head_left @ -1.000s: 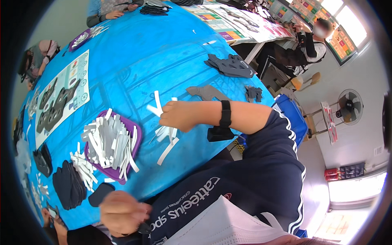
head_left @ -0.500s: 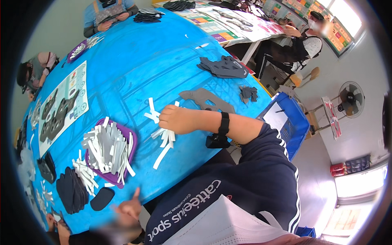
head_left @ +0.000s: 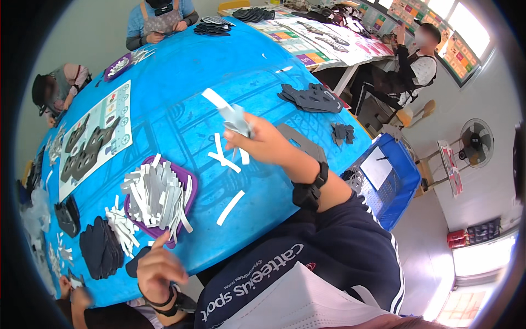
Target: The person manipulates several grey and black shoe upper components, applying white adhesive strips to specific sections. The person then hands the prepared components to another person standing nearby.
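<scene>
Counted: one blue table (head_left: 186, 66), two purple trays (head_left: 195, 186), one blue crate (head_left: 397, 203), one fan (head_left: 476, 143), one printed sheet (head_left: 118, 98) on the table, three co-workers (head_left: 160, 23) seen in body, plus one further pair of hands (head_left: 81, 298) at lower left. One left hand (head_left: 159, 270), one right hand (head_left: 258, 138) and two wrist straps (head_left: 321, 174) are logged. At least four loose white strips (head_left: 230, 208) can be made out near the right hand; strips in the trays and in the grip are too overlapped to be counted.
</scene>
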Available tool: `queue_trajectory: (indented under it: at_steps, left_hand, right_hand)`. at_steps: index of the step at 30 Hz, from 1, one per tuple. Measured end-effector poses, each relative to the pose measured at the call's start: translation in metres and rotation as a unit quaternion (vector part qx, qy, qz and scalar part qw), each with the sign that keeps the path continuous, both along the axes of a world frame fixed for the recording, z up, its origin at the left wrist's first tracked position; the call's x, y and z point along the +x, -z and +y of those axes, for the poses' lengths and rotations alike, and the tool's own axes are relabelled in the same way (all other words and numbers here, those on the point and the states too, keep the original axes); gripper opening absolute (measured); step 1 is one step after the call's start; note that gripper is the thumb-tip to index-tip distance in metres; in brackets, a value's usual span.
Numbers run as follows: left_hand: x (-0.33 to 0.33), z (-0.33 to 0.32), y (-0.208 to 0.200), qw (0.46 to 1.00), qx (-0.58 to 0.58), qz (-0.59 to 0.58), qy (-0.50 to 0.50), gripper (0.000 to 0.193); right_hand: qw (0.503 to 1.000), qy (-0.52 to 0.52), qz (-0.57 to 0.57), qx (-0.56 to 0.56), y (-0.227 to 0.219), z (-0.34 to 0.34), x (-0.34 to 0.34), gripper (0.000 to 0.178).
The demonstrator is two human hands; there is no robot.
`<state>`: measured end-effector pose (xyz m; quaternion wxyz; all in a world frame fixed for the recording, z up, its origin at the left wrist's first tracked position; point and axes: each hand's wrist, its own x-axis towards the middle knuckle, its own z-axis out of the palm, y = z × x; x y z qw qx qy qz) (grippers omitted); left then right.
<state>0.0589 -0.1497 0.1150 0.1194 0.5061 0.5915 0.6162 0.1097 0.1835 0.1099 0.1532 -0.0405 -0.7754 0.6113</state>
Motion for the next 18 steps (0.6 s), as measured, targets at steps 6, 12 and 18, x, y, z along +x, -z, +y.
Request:
queue_trajectory:
  at_steps: [6,12,18]
  left_hand:
    - [0.017,0.101,0.009,0.992,-0.067,0.106,-0.014,0.070]
    - [0.031,0.160,0.037,0.985,-0.121,0.124,0.022,0.098]
    - [0.045,0.173,0.036,0.998,-0.032,0.062,-0.002,0.087]
  right_hand:
    - [0.983,-0.031,0.141,-0.116,0.040,-0.026,0.040,0.019]
    - [0.994,0.029,0.068,-0.078,0.089,-0.050,0.061,0.029]
    - [0.989,0.089,0.102,-0.053,0.115,-0.045,0.063,0.035]
